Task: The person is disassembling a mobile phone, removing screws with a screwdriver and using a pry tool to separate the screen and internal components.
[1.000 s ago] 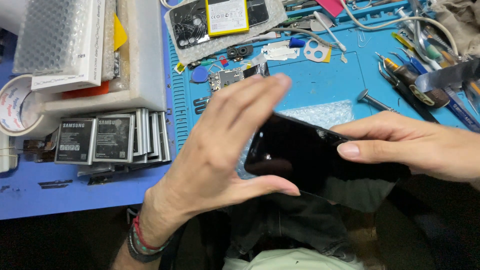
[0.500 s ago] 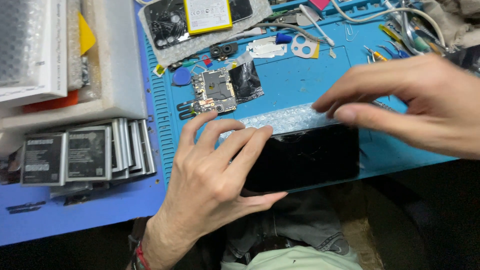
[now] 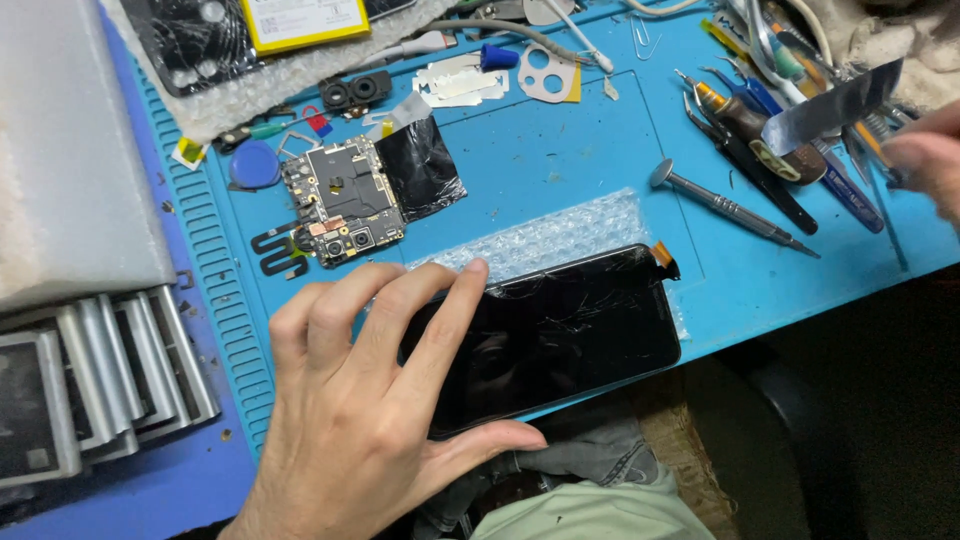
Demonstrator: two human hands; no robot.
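A black phone screen (image 3: 580, 330) with a cracked glass face lies on a strip of bubble wrap (image 3: 560, 235) at the near edge of the blue work mat (image 3: 560, 150). My left hand (image 3: 370, 400) grips its left end, fingers spread over the top and thumb along the near edge. My right hand (image 3: 925, 160) is blurred at the frame's right edge, among the tools beside a flat metal blade (image 3: 830, 105). Whether it holds anything is unclear.
A phone circuit board (image 3: 345, 200) with black foil (image 3: 420, 170) lies at the mat's back left. A screwdriver (image 3: 730, 208), tweezers and pry tools (image 3: 760, 130) crowd the right. Stacked phone batteries (image 3: 90, 380) stand at the left, and another cracked phone (image 3: 200, 40) with a yellow battery lies at the back.
My right hand has let go of the screen and moved off right to the tools. The screen now lies flat on the mat under my left hand.
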